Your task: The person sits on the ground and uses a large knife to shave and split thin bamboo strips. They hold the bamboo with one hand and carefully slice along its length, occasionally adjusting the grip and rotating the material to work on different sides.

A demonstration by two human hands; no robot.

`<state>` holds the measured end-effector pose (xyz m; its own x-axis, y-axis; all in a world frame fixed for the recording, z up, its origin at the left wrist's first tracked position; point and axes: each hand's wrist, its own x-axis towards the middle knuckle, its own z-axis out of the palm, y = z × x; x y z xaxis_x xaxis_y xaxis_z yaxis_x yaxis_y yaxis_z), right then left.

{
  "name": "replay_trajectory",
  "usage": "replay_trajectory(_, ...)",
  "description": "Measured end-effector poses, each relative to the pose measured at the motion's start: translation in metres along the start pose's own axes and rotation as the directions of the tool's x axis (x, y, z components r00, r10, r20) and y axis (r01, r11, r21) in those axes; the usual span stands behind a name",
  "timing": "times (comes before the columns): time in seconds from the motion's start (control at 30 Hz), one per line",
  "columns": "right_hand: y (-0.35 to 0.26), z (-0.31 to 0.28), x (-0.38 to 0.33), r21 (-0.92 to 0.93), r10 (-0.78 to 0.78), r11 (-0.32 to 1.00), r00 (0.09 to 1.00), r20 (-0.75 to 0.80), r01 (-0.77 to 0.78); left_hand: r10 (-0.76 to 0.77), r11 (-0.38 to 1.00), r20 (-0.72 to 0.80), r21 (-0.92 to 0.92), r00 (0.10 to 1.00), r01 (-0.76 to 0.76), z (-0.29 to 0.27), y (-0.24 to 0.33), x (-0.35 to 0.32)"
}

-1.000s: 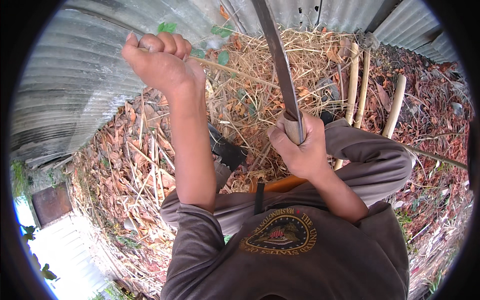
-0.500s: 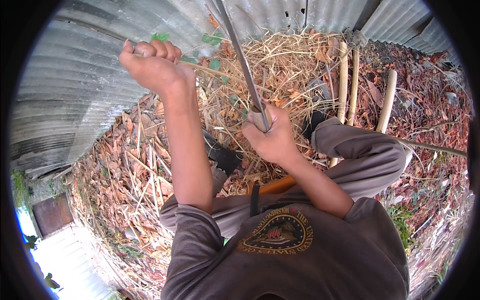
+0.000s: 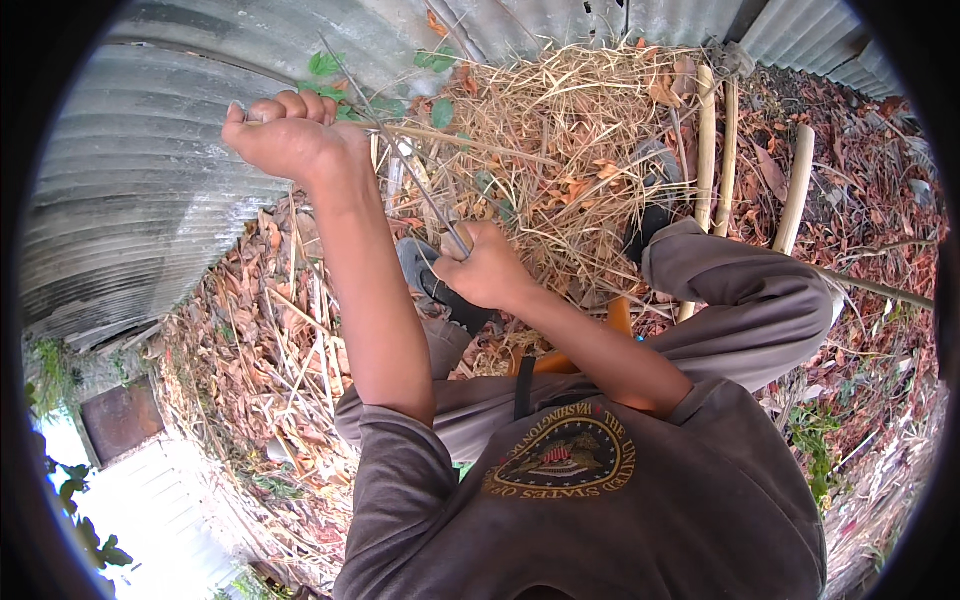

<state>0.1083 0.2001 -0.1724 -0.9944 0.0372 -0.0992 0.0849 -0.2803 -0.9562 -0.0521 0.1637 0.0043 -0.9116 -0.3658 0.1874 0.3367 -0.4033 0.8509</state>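
My left hand (image 3: 290,145) is raised at the upper left near the metal wall, its fingers wrapped round a thin tan stick (image 3: 470,143). The stick runs rightward from the fist over the straw. Lower and nearer the middle, my right hand (image 3: 485,270) grips the wooden handle of a machete (image 3: 396,150). Its long, thin-looking blade slants up and left, crossing the line of the stick close to my left wrist. Whether blade and stick touch, I cannot tell.
Corrugated metal sheets (image 3: 150,150) stand along the left and far sides. Dry straw (image 3: 570,130) lies ahead of my feet. Pale poles (image 3: 795,190) lie at the right, over dead leaves (image 3: 245,320). An orange object (image 3: 620,318) shows partly beneath my right forearm.
My right hand has moved left and slightly down. The machete has swung leftward, its blade now across the stick's line. My left hand, still closed, appears slightly farther left.
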Motion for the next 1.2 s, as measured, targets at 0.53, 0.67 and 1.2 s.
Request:
replay_trajectory(0.53,0.015,0.012,0.012,-0.23,0.268,0.92,0.937,-0.226,-0.318,-0.038,0.999,-0.103,0.021,0.994,0.041,-0.023,0.007,0.014)
replay_trajectory(0.67,0.003,0.016,0.013,-0.207,0.095,0.971,0.988,-0.119,-0.118,-0.03,0.999,-0.059,-0.016,0.998,0.029,-0.033,0.004,0.012)
replay_trajectory(1.2,0.017,-0.022,0.023,-0.21,0.356,0.894,0.913,-0.202,-0.395,-0.12,0.993,-0.121,0.009,0.985,0.122,-0.023,0.009,-0.004)
